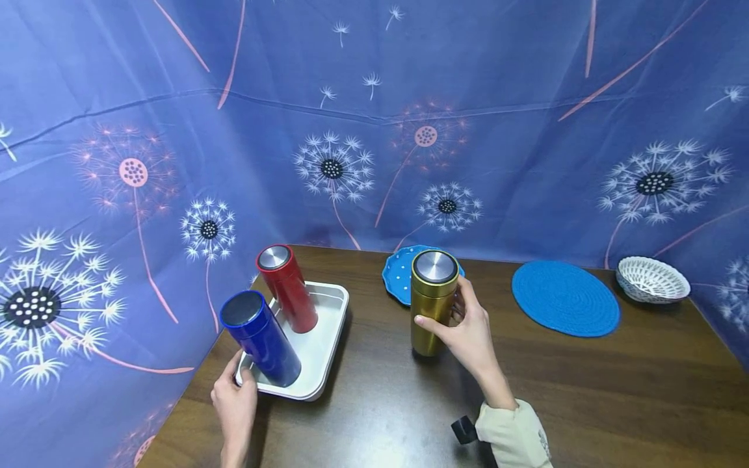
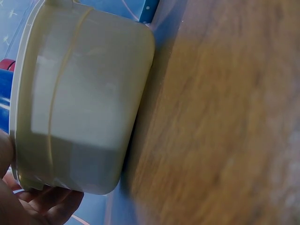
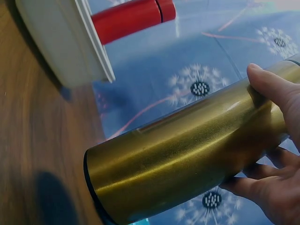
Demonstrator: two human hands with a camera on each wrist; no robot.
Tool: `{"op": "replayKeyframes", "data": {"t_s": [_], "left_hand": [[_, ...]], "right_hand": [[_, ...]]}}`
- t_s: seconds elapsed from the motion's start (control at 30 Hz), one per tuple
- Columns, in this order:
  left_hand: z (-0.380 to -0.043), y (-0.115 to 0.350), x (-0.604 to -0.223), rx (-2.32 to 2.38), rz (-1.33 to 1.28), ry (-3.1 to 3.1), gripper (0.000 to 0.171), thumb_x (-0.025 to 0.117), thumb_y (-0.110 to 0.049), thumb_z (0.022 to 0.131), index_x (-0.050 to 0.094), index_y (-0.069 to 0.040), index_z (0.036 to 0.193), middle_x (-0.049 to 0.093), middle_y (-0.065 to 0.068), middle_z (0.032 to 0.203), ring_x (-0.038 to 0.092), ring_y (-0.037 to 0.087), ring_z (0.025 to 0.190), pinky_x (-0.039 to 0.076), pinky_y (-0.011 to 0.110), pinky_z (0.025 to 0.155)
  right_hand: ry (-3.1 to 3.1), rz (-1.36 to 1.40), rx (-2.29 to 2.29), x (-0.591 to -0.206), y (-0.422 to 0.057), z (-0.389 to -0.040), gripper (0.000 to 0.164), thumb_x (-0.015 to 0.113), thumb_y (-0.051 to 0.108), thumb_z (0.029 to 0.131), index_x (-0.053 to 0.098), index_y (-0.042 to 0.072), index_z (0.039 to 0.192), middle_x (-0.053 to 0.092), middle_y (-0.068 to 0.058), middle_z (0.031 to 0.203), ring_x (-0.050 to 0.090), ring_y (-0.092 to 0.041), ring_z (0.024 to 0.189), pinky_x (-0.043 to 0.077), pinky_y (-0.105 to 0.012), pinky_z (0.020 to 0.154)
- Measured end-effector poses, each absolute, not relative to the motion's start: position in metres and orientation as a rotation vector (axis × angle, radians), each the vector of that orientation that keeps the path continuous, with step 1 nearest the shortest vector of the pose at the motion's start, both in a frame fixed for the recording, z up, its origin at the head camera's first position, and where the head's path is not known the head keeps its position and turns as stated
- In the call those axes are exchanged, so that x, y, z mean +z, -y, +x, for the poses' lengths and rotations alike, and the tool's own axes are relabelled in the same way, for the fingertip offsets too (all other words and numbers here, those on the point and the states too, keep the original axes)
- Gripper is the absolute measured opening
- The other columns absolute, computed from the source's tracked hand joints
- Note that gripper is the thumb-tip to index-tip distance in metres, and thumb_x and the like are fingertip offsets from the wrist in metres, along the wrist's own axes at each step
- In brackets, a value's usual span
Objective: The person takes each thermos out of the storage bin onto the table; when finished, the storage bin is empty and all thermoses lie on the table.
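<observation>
A gold thermos (image 1: 432, 312) stands upright in the grip of my right hand (image 1: 470, 335), thumb on the near side and fingers round the right. In the right wrist view, the gold thermos (image 3: 187, 159) appears slightly above the table, its shadow apart from the base. My left hand (image 1: 235, 396) holds the rim of a white tray (image 1: 324, 351) at its near left corner, thumb inside and fingers outside. In the tray stand a blue thermos (image 1: 269, 344) and a red thermos (image 1: 292, 296), both looking tilted in the head view.
Behind the gold thermos lies a blue dotted plate (image 1: 398, 276). Farther right are a round blue placemat (image 1: 564, 299) and a white woven basket (image 1: 652, 279). A blue dandelion-print cloth (image 1: 515, 169) hangs along the back and left of the wooden table (image 1: 614, 403).
</observation>
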State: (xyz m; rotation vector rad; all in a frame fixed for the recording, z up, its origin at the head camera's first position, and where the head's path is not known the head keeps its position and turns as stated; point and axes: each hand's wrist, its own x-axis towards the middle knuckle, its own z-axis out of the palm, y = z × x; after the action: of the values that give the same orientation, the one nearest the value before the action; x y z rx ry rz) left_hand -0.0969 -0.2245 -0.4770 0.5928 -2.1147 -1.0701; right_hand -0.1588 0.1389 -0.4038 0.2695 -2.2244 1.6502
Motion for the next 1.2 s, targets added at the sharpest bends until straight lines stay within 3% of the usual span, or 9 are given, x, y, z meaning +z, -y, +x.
{"op": "replayKeyframes", "data": {"t_s": [0.33, 0.47, 0.57, 0.73, 0.87, 1.03, 1.2], "left_hand": [[-0.096, 0.224, -0.478, -1.058, 0.604, 2.116, 0.037, 0.050, 0.005, 0.083, 0.069, 0.003, 0.115, 0.067, 0.030, 0.105, 0.062, 0.049, 0.089, 0.038, 0.053, 0.074], [-0.095, 0.224, -0.478, -1.061, 0.604, 2.118, 0.038, 0.049, 0.006, 0.084, 0.068, 0.003, 0.116, 0.067, 0.030, 0.105, 0.061, 0.047, 0.086, 0.038, 0.054, 0.075], [-0.096, 0.224, -0.476, -1.054, 0.605, 2.126, 0.038, 0.049, 0.006, 0.083, 0.069, 0.003, 0.116, 0.068, 0.029, 0.104, 0.058, 0.042, 0.080, 0.038, 0.050, 0.073], [-0.096, 0.223, -0.475, -1.054, 0.607, 2.129, 0.038, 0.050, 0.006, 0.083, 0.069, 0.002, 0.115, 0.069, 0.027, 0.104, 0.059, 0.041, 0.082, 0.036, 0.042, 0.072], [-0.096, 0.223, -0.475, -1.045, 0.611, 2.133, 0.038, 0.050, 0.005, 0.083, 0.070, 0.001, 0.115, 0.070, 0.027, 0.100, 0.057, 0.036, 0.077, 0.035, 0.035, 0.069], [-0.096, 0.224, -0.475, -1.012, 0.619, 2.143, 0.037, 0.052, 0.005, 0.083, 0.071, -0.001, 0.115, 0.069, 0.025, 0.080, 0.043, 0.023, 0.064, 0.031, 0.027, 0.061], [-0.096, 0.224, -0.476, -1.020, 0.628, 2.149, 0.037, 0.052, 0.004, 0.083, 0.070, -0.001, 0.116, 0.070, 0.027, 0.090, 0.046, 0.027, 0.069, 0.032, 0.031, 0.064]], "right_hand": [[2.245, 0.156, 1.575, -0.409, -0.170, -0.153, 0.086, 0.087, 0.015, 0.071, 0.042, 0.021, 0.144, 0.060, -0.013, 0.129, 0.060, -0.028, 0.114, 0.048, -0.044, 0.092], [2.257, 0.091, 1.555, -0.413, -0.182, -0.151, 0.087, 0.087, 0.015, 0.071, 0.041, 0.019, 0.145, 0.059, -0.012, 0.130, 0.059, -0.026, 0.115, 0.048, -0.023, 0.090], [2.252, 0.037, 1.546, -0.418, -0.192, -0.150, 0.087, 0.087, 0.013, 0.071, 0.040, 0.018, 0.144, 0.059, -0.009, 0.129, 0.058, -0.014, 0.112, 0.043, -0.010, 0.085], [2.223, -0.043, 1.512, -0.426, -0.206, -0.149, 0.085, 0.087, 0.009, 0.070, 0.043, 0.016, 0.142, 0.060, -0.005, 0.124, 0.056, 0.004, 0.103, 0.044, -0.009, 0.083], [2.197, -0.097, 1.509, -0.429, -0.215, -0.148, 0.083, 0.087, 0.008, 0.069, 0.044, 0.015, 0.140, 0.060, -0.002, 0.120, 0.057, 0.004, 0.100, 0.045, -0.010, 0.081], [2.191, -0.151, 1.491, -0.432, -0.223, -0.146, 0.084, 0.087, 0.007, 0.068, 0.044, 0.014, 0.140, 0.059, 0.001, 0.117, 0.056, 0.005, 0.098, 0.044, -0.009, 0.079], [2.215, -0.207, 1.466, -0.433, -0.228, -0.144, 0.088, 0.088, 0.010, 0.068, 0.042, 0.016, 0.143, 0.058, -0.002, 0.123, 0.054, 0.006, 0.101, 0.042, -0.007, 0.081]]}}
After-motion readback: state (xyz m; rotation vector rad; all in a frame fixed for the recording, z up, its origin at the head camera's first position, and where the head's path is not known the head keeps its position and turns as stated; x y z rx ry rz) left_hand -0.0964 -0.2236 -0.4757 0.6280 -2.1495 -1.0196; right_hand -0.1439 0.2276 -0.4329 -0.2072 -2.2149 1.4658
